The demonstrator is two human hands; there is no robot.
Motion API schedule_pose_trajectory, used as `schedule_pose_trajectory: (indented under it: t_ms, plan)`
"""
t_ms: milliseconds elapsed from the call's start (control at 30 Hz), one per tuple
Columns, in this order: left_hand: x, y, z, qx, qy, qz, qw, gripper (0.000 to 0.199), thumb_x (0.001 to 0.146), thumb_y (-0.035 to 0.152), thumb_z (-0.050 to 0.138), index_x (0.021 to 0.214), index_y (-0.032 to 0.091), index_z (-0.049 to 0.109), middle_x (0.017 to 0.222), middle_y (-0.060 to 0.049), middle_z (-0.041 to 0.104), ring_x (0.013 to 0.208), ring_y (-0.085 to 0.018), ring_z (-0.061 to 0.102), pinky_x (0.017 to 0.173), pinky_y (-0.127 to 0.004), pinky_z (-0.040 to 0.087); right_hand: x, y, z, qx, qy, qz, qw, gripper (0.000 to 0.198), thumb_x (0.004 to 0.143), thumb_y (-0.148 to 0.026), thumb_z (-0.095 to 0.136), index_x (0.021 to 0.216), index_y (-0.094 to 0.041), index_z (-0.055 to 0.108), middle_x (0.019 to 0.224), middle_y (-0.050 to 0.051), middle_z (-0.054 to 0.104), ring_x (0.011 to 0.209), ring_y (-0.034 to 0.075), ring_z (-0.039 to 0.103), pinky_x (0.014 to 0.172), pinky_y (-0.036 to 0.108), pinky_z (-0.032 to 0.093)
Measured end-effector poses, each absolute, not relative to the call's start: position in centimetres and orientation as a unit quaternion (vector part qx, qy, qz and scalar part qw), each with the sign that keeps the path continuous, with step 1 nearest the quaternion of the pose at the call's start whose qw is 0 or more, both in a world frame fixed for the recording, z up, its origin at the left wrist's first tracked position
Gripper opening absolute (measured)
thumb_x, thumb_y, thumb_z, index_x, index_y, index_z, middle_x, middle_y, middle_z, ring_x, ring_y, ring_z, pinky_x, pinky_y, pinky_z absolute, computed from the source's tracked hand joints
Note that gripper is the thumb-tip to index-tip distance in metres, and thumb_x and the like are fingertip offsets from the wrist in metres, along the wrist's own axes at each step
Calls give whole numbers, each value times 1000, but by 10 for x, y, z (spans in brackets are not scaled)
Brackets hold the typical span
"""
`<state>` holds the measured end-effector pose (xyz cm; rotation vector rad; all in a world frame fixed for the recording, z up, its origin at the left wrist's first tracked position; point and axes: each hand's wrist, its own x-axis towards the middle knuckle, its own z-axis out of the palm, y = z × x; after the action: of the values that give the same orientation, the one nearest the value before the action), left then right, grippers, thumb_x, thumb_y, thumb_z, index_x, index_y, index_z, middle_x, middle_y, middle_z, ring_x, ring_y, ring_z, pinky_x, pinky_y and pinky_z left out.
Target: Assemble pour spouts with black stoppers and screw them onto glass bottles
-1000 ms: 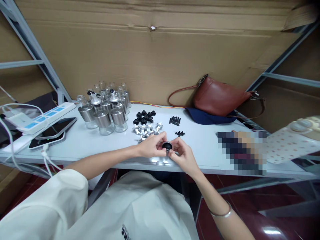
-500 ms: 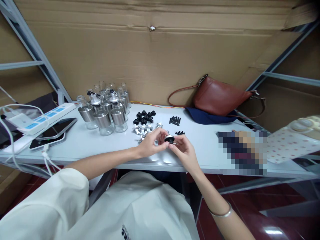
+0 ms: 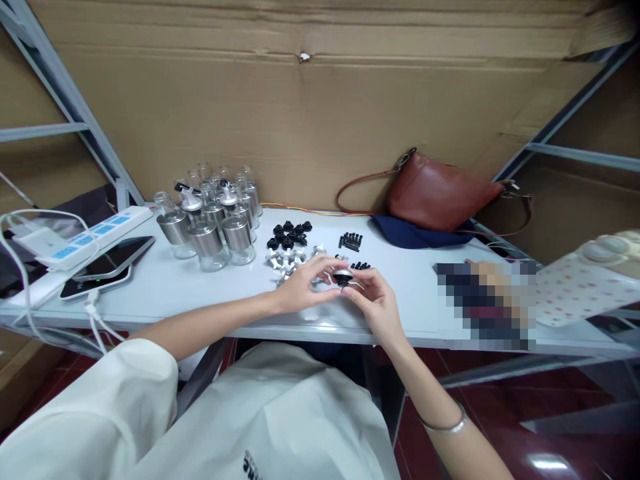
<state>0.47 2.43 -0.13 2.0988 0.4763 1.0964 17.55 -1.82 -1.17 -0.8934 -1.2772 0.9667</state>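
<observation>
Between my fingertips, just above the front of the table, is a bottle pourer cap (image 3: 343,276) with a silver top and a ribbed black lower part. My left hand (image 3: 311,283) grips it from the left, thumb and forefinger curved around its side. From the right, my right hand (image 3: 376,300) pinches the same cap with thumb and fingers. Behind my left hand lies a cluster of silver caps (image 3: 286,261), partly covered by it. Farther back are several black stoppers (image 3: 289,235). Small black pieces lie in two groups, one (image 3: 351,241) behind the other (image 3: 360,266).
Several glass bottles with steel sleeves (image 3: 204,238) stand at the left, two with pourer tops fitted. A power strip (image 3: 95,237) and phones (image 3: 115,259) lie further left. A brown bag (image 3: 440,193) rests on dark blue cloth (image 3: 420,233). Cardboard (image 3: 300,133) walls the back.
The cap has shifted slightly to the right and tilted more upright, showing more of its black lower part. My left fingers have straightened a little; my right hand has turned slightly.
</observation>
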Motion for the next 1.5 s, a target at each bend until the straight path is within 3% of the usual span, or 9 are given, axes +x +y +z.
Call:
schedule_pose_trajectory:
  t_ms: [200, 400, 667, 967, 1267, 1367, 1500]
  plan:
    - [1, 30, -3, 847, 160, 434, 261, 32, 87, 27, 59, 119, 27, 59, 107, -6, 57, 98, -17, 57, 89, -36, 49, 175, -18, -13, -364, -566, 465, 575, 28, 72, -37, 74, 84, -24, 52, 79, -1, 69, 80, 18, 66, 78, 33, 51]
    - [2, 29, -2, 866, 149, 430, 208, 39, 85, 30, 61, 124, 25, 56, 108, -8, 56, 103, -19, 56, 90, -36, 48, 173, -19, -17, -405, -558, 426, 585, 24, 74, -38, 69, 85, -22, 56, 89, 4, 72, 86, 22, 69, 78, 35, 52]
    - [3, 27, 0, 854, 174, 423, 245, 26, 87, 28, 58, 112, 20, 60, 96, -5, 55, 83, -14, 58, 78, -31, 51, 173, -26, -13, -471, -641, 262, 546, 13, 80, -30, 59, 73, -20, 61, 73, 2, 70, 74, 20, 66, 73, 30, 48]
    - [3, 25, 0, 858, 181, 417, 240, 29, 86, 28, 61, 112, 17, 57, 99, -6, 60, 78, -12, 57, 76, -27, 50, 172, -30, -8, -475, -683, 242, 499, 20, 86, -29, 53, 70, -20, 60, 65, 0, 64, 66, 17, 59, 60, 24, 43]
    - [4, 20, 2, 866, 218, 399, 209, 28, 82, 18, 59, 110, 17, 59, 91, -3, 63, 67, -9, 55, 73, -25, 49, 193, -13, 12, -494, -704, 181, 478, 17, 82, -32, 56, 76, -19, 65, 68, 2, 67, 68, 19, 61, 70, 29, 46]
    - [4, 19, 1, 899, 203, 346, 174, 28, 82, 19, 56, 110, 16, 59, 87, -3, 64, 66, -10, 54, 73, -24, 49, 208, 13, 21, -541, -707, 132, 436, 17, 79, -31, 57, 76, -18, 68, 73, 5, 71, 67, 19, 63, 68, 30, 46]
    - [6, 18, 1, 926, 177, 309, 122, 26, 81, 20, 56, 105, 13, 60, 88, -5, 67, 66, -11, 56, 77, -27, 48, 230, 55, 23, -644, -711, 42, 281, 18, 80, -26, 56, 82, -18, 72, 81, 8, 73, 76, 23, 66, 71, 30, 45]
